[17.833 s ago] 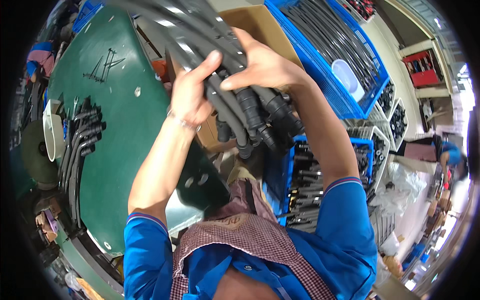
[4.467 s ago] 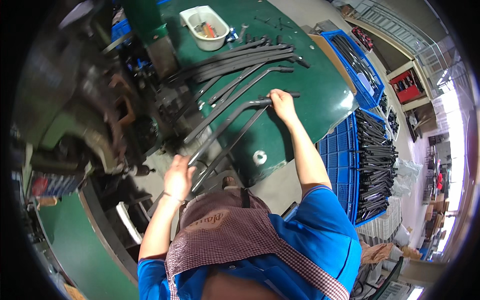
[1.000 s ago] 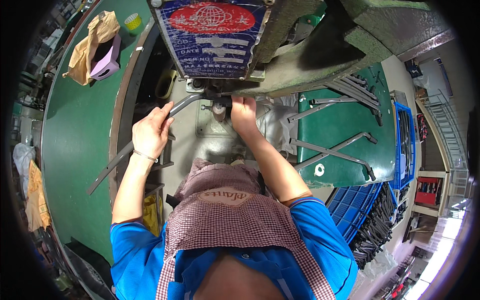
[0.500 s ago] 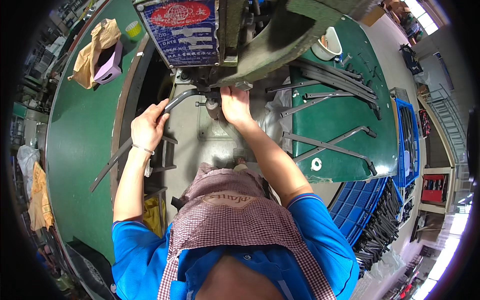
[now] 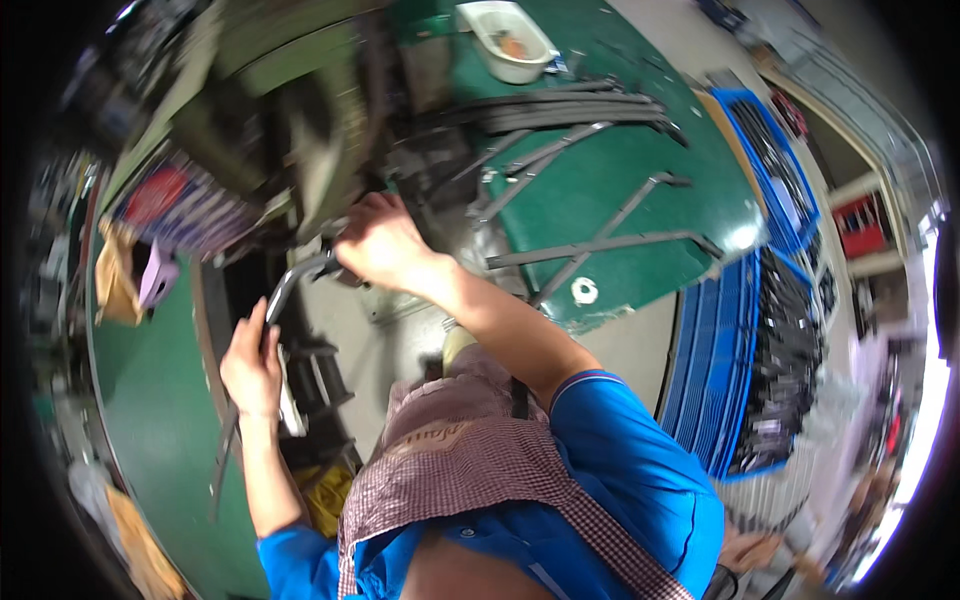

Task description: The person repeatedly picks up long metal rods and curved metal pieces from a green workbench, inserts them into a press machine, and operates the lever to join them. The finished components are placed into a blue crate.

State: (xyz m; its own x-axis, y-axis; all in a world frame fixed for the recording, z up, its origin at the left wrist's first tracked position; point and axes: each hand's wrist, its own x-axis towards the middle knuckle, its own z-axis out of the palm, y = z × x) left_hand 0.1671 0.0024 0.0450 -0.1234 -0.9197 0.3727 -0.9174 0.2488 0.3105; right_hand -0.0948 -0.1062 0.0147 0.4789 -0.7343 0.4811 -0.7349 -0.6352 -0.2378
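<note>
A bent dark grey metal tube (image 5: pixel 285 290) runs from under the green press machine (image 5: pixel 300 130) down to the lower left. My left hand (image 5: pixel 252 365) wraps round it, thumb and fingers closed. Close below the press head, my right hand (image 5: pixel 385 240) is curled beside the tube's upper end. Motion blurs its fingertips, and what they grip cannot be made out. The upper end of the tube is partly hidden by the machine and the hand.
To the right, a green table (image 5: pixel 620 215) bears several bent tubes (image 5: pixel 570 112) and a white tub (image 5: pixel 510 45). Blue crates (image 5: pixel 705 360) with dark parts stand beyond its near edge. On the left green bench (image 5: pixel 150 400) sits a lilac container (image 5: pixel 158 272).
The view has swung to the right, so the press and left bench appear farther left. My right hand now shows curled fingers. My left hand still holds the tube.
</note>
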